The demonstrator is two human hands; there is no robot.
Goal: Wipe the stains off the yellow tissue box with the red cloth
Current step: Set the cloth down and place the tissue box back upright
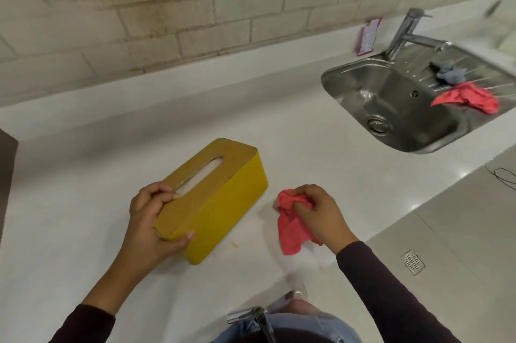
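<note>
Yellow tissue box (223, 208) in left hand (148, 217), red cloth (290, 231) in right hand (321, 213), sink (391, 94) beyond

Yellow tissue box (220, 203), red cloth (291, 227), white counter (111, 133), steel-grey sink (391, 97).

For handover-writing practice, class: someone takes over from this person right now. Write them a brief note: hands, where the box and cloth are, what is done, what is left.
Left hand: grips the near end of the yellow tissue box, on the white counter.
Right hand: holds the bunched red cloth beside the box, apart from it.
Done: box steadied, cloth in hand.
Left: the wiping; no stains are plain from here, so check every side.
</note>
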